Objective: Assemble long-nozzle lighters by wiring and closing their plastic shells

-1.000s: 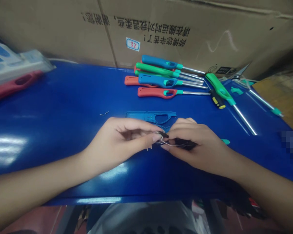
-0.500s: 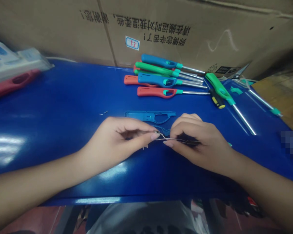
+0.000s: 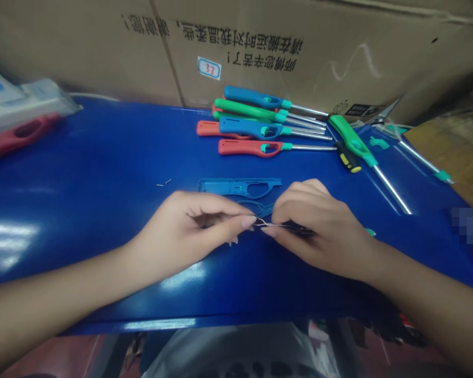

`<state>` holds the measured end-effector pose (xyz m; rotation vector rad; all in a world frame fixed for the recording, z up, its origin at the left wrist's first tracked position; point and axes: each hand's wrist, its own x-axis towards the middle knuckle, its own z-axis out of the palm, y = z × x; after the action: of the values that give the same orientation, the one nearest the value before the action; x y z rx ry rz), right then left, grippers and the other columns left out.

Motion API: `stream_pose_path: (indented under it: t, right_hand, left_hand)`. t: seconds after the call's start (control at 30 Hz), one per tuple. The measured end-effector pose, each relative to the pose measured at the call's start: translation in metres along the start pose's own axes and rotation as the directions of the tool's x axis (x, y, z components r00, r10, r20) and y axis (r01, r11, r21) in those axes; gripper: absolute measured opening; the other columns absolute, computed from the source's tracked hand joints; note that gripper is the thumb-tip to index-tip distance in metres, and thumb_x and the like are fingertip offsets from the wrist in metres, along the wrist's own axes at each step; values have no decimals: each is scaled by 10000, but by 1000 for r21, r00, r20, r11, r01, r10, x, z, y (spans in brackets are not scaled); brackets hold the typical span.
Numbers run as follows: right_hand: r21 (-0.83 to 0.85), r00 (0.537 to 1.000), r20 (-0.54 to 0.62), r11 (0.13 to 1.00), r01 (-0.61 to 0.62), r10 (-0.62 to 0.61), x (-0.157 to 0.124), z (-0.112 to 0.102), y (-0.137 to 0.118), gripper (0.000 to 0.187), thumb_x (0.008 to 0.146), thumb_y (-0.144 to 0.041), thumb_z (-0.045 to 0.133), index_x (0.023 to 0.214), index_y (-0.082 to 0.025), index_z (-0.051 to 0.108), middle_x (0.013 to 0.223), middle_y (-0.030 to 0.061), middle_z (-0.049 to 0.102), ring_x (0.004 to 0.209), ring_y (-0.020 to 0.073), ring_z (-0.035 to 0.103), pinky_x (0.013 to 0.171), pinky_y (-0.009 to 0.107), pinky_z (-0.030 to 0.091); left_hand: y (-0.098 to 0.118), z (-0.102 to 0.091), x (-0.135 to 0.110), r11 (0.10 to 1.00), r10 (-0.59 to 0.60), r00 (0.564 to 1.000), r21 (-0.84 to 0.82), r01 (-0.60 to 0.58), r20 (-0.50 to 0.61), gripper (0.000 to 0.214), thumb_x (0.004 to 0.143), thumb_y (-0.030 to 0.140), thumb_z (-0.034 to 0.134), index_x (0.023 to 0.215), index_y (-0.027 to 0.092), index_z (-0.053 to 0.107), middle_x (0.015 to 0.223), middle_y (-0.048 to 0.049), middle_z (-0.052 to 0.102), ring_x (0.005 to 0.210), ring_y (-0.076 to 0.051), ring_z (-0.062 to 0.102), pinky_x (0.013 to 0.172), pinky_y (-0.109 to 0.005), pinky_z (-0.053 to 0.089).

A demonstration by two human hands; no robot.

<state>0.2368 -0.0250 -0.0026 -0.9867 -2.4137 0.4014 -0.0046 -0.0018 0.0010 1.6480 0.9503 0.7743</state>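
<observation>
My left hand point(image 3: 193, 223) pinches one end of a thin pale wire point(image 3: 265, 223), thumb against index finger. A small dark part at that end is mostly covered by the fingertips. A short distance to the right, my right hand point(image 3: 319, 226) is closed around the wire's other stretch, with something dark running under its palm that I cannot make out. Just beyond the fingers lies an open blue lighter shell half point(image 3: 215, 187). Another blue shell piece point(image 3: 265, 210) shows partly behind the hands.
Long-nosed lighters, among them a red one point(image 3: 240, 147), lie in a row against the cardboard box point(image 3: 102, 63). A green lighter point(image 3: 352, 137) and a black-yellow screwdriver handle point(image 3: 349, 157) are at right. Two small screws point(image 3: 164, 183) lie left; a red shell point(image 3: 23, 134) sits far left.
Both hands stay pinched on the wire, with the fingertips shifted only slightly; the small metallic part at my left fingertips is now more covered. The whole view has drifted a little.
</observation>
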Motion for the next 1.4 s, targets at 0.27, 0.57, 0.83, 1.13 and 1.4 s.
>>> stream_pose_path:
  t: [0.27,0.57,0.83,1.13,1.4]
  right_hand:
    - [-39,999,40,999,32,-31,-1,2,4,203,1097,-275,546,909,-204,576,843,-19,634,814,155,538,801,366,339]
    - [-148,997,31,986,80,-77,0,-3,2,244,1109,-256,489,902,-189,600,837,-2,630,782,165,490,783,378,328]
    - [-195,989,23,969,151,-149,-1,-2,1,271,1100,-227,494,896,-146,653,835,36,682,781,176,543,799,394,372]
    - [-312,980,22,930,193,-196,1,-1,-1,310,1099,-200,490,843,-148,656,768,22,696,709,155,537,793,381,374]
    - [-266,985,30,948,173,-171,1,-1,-3,329,1104,-220,479,817,-170,632,738,11,686,669,149,518,766,381,382]
  left_hand:
    - [4,0,2,994,-75,996,-78,79,48,132,883,126,752,834,186,860,610,56,766,527,-25,691,566,6,527]
    - [1,0,-1,995,-63,995,-72,69,82,95,861,132,781,869,185,860,668,42,801,548,-49,731,556,-5,544]
    - [-2,-2,-8,975,176,984,132,-180,42,199,879,159,815,1071,201,842,918,6,854,701,-97,789,647,-95,609]
    - [-1,0,-9,935,270,961,222,-277,65,116,892,151,801,995,177,848,891,-19,846,714,-123,783,593,-145,589]
    - [1,3,-12,980,115,992,159,-121,46,121,877,178,818,988,208,857,882,-12,842,647,-109,744,570,-152,580]
